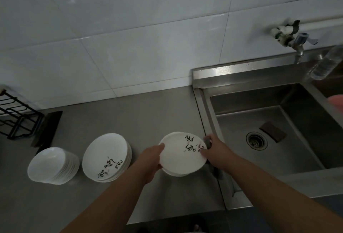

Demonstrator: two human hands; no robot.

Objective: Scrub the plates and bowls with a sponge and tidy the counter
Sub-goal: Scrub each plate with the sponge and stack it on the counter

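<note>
Item: stack of plates (pixel 182 160), top one printed, on the table (pixel 148 113) just beside the sink (pixel 202 106) rim; we log the left hand (pixel 152 160) gripping its left edge, the right hand (pixel 213 151) gripping its right edge. Item: second plate stack (pixel 105 156), near on the left, apart; stack of bowls (pixel 52 166) just beside it. Item: sponge (pixel 272 131) in the sink, beside the drain (pixel 256 140), well apart from both hands. We note a broad strip of table between the stacks and the wall (pixel 130 37); black rack (pixel 16 115) at the far-left edge.
</note>
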